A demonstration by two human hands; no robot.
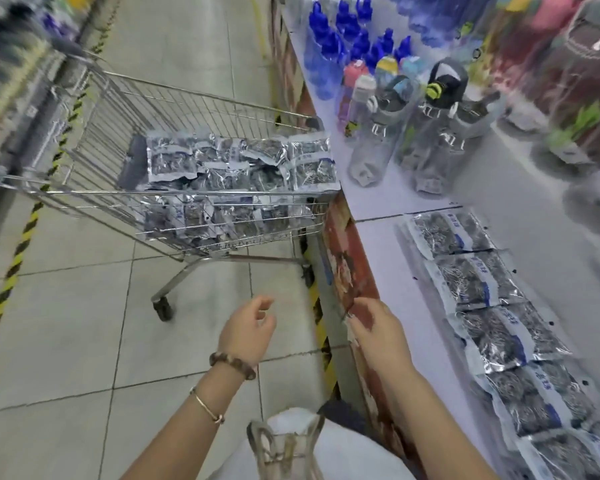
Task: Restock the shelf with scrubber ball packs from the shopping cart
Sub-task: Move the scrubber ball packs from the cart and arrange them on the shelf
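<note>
Both hands empty rn, low in the frame. Left hand [248, 329] is bottom center over the floor tiles, fingers loose and apart, gripping nothing. Right hand [378, 332] is just right of it by the red front edge of the shelf [388, 258], fingers relaxed, nothing in it afaict (bit blurry tho). Neither is touching a pack.

Progress: there's a row of scrubber ball packs [482, 306] laid flat, overlapping, running down the right side of the frame to the bottom right corner, approx 5-6 of them. So a start, not more. The shopping cart [187, 109] sits center left, parked against the shelf end, w/ a big heap of packs [243, 168] inside, way more than what's out. Water bottles [430, 133] fill the shelf upper right. Imo most of the job's left, next is reaching into the cart for another
</note>
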